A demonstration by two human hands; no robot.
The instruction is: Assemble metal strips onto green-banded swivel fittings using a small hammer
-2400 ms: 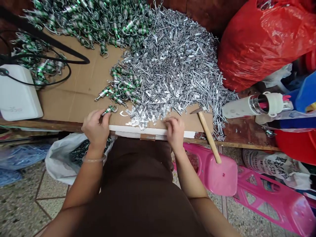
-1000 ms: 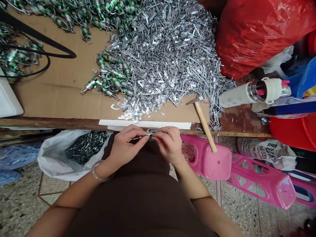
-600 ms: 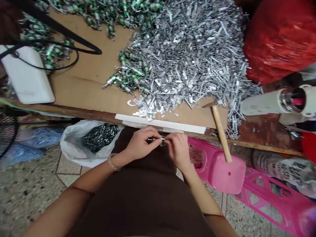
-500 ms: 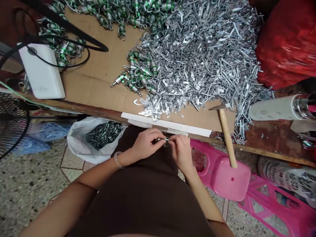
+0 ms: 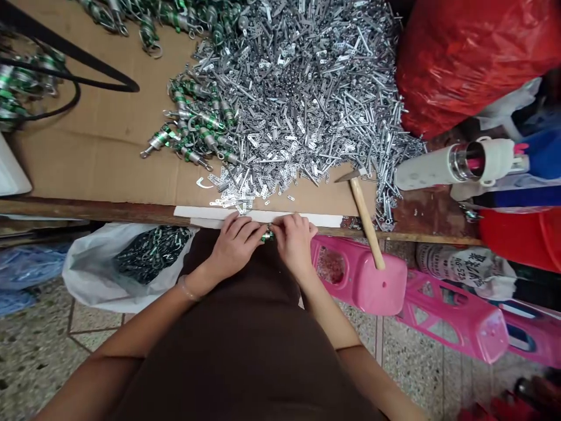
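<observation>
At the table's [image 5: 418, 211] near edge, both hands are working close together, just in front of the person's body [image 5: 236, 339]. The left hand [image 5: 231, 245] and the right hand [image 5: 294, 240] are pinching one green-and-silver fitting [image 5: 267, 235], each with its fingertips closed on it from its own side, so fingers are covering part of it. The fitting is sitting in the narrow gap between the hands, just beside the white strip [image 5: 186, 212] that is running along the edge. The view is not showing whether either hand is resting on that edge.

Beyond the strip, brown cardboard [image 5: 105, 134] is stretching widest toward the left. A pile of metal parts [image 5: 302, 99] is filling the middle and spilling forward, with small plates [image 5: 225, 203] and a flat hook [image 5: 204, 183] lying near the strip. A cluster of fittings [image 5: 199, 126] is crowding the pile's left side. To the right, a hammer [image 5: 367, 219] is lying across the edge, its handle overhanging in front of a pink stool [image 5: 381, 283]. Farther right, a bottle [image 5: 427, 169] is taking up room, and a red bag [image 5: 460, 64] is bounding the pile. Below the edge, at left, a white bag [image 5: 87, 275] is gaping.
</observation>
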